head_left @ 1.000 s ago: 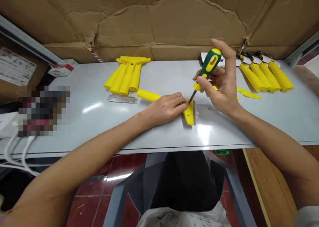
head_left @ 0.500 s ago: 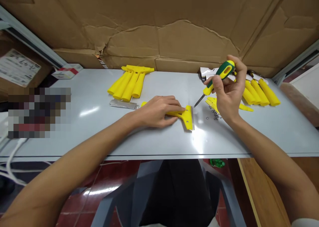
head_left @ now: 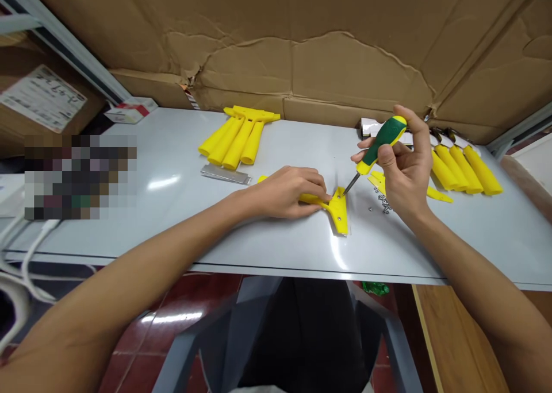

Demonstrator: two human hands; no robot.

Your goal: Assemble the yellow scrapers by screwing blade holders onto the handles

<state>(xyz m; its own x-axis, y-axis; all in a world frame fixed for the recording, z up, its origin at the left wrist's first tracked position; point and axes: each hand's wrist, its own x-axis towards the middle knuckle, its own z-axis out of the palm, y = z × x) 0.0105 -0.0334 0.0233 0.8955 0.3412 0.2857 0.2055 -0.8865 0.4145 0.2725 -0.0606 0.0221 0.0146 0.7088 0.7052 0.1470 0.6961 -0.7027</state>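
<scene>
Green-and-yellow screwdriver (head_left: pixel 383 135) at the yellow T-shaped plastic scraper (head_left: pixel 338 212)

Left of the scraper lie flat silver metal strips (head_left: pixel 225 174) and fanned yellow T-shaped plastic pieces (head_left: pixel 238 142). My left hand (head_left: pixel 293 192) curls its fingers over the scraper, holding it on the pale grey table (head_left: pixel 142 215). My right hand (head_left: pixel 407 174) grips the screwdriver, its steel shaft (head_left: pixel 352 184) reaching the scraper's far screw (head_left: pixel 339 196). Right of the scraper sit small silver screws (head_left: pixel 382 200), then yellow tube-shaped handles (head_left: pixel 468 172).

The screwdriver (head_left: pixel 374 151) is dark green with bright yellow parts; the scraper (head_left: pixel 338 210) is of plain yellow; the desk (head_left: pixel 276 249) is pale grey (a little bluish); the floor tiles (head_left: pixel 149 336) are deep red.
</scene>
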